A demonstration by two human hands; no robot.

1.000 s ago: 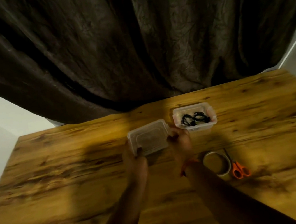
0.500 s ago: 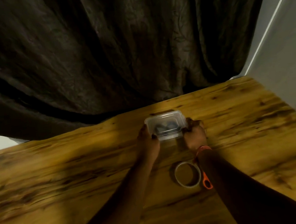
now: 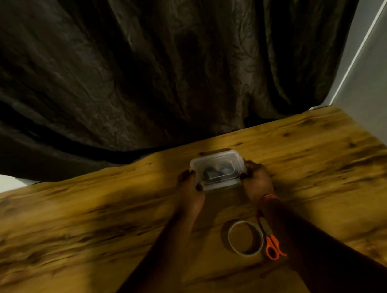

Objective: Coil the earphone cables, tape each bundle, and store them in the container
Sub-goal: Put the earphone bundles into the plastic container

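Between both hands' fingers the lid now sits on the container, no longer held apart beside it; left hand and right hand pinch its ends, bundles inside. Storing looks nearly finished.

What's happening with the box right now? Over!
Left hand and right hand grip the lidded container. Coiled earphones inside. Tape roll and scissors lie nearer, out of the way.

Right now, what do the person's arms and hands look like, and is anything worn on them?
Both forearms are bare, with no sleeves in view. The left hand wears no visible ring, watch or glove. The right hand is also ungloved; an orange band circles its wrist. The dim light hides finer details.
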